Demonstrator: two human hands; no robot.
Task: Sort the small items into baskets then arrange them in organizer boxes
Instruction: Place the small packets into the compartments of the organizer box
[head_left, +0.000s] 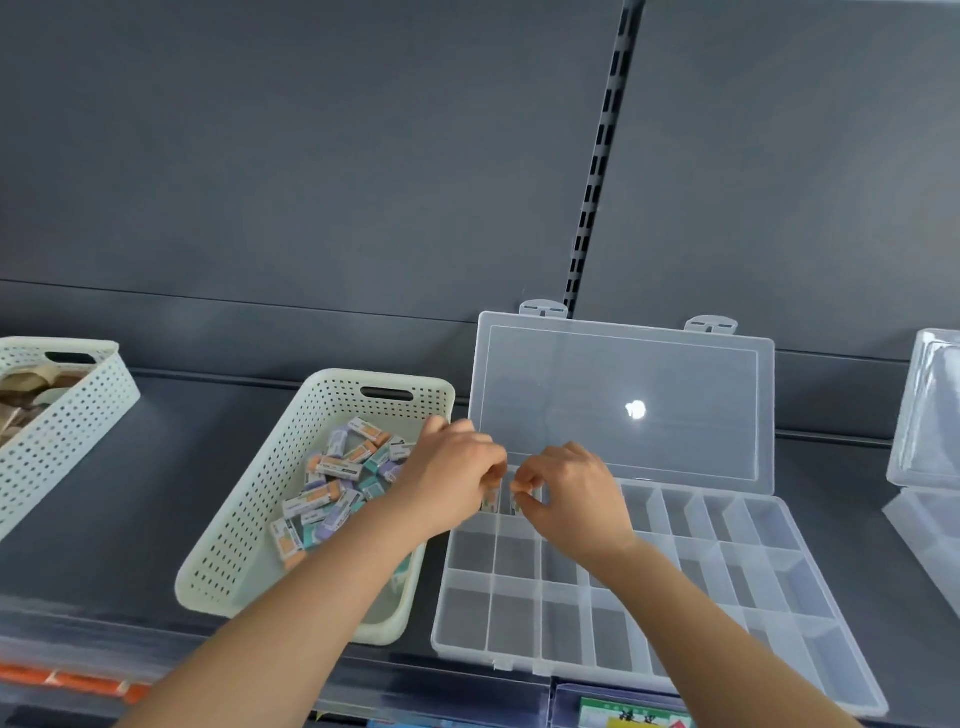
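Note:
A pale perforated basket (244, 525) holds several small wrapped erasers (337, 467) in orange, teal and purple sleeves. To its right lies a clear organizer box (779, 603) with its lid (623, 405) standing open and many divided compartments. My left hand (452, 478) and my right hand (571, 493) meet over the box's back-left compartments. Each hand pinches a small eraser, the left one (491, 500) and the right one (518, 501), both held upright in those compartments. My fingers hide most of both erasers.
A second perforated basket (78, 415) with brownish items stands at the far left. Another clear box (924, 467) sits at the right edge. All rest on a dark grey shelf (130, 519) with a back panel; price labels run along the front edge.

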